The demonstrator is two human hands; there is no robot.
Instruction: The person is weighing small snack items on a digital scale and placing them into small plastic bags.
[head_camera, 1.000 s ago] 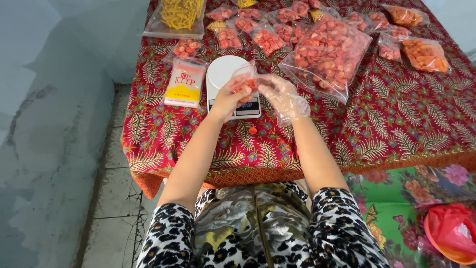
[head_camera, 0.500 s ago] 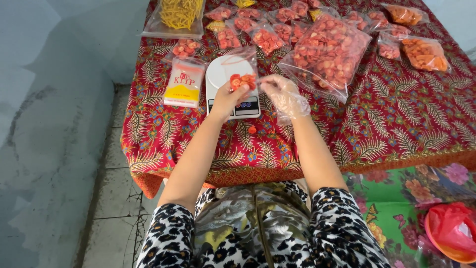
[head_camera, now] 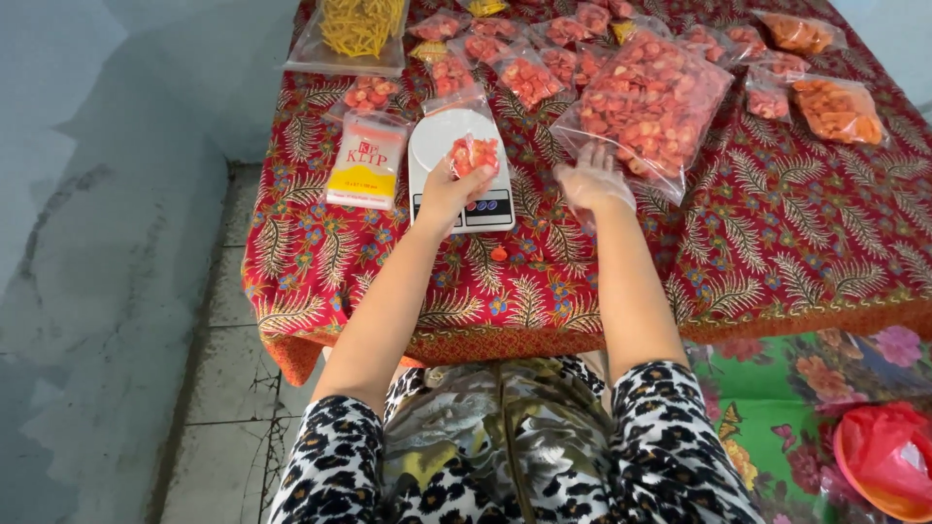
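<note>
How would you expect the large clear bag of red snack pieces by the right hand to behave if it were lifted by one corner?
The large bag would probably sag, since its thin plastic looks soft and it is stuffed with loose pieces. It may feel slippery to the gloved right hand. The pieces look brittle and might crumble if squeezed.

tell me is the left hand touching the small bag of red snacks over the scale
Touching. The head view shows the left hand pinching the small bag between its fingers, held above the white scale.
</note>
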